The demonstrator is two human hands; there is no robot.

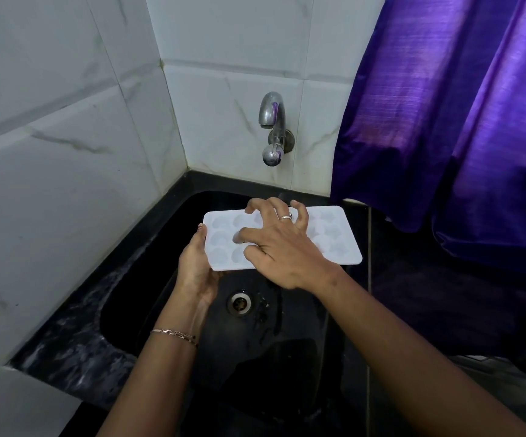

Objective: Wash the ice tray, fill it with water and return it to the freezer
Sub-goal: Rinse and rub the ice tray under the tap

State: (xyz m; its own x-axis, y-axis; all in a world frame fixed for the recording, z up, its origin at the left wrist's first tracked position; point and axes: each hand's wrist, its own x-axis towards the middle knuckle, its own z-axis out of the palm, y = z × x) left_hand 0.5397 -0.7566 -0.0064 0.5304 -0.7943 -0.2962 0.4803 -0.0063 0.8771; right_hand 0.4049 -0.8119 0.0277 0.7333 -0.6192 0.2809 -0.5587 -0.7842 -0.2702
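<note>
Tray (334,238): held over the sink (148,279) under the tap (272,121), my left hand (197,266) gripping its left end, right hand (279,244) spread on top, grasping nothing, thumb in a cell; I judged it best to rub every cell, tray steady.

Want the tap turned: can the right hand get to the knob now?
Probably yes: the right hand only touches the tray, and nothing stands between it and the knob.

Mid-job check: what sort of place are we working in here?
Probably a home kitchen wash corner: a black sink with a drain, a metal wall tap on white tiles, and the ice tray held over it.
</note>
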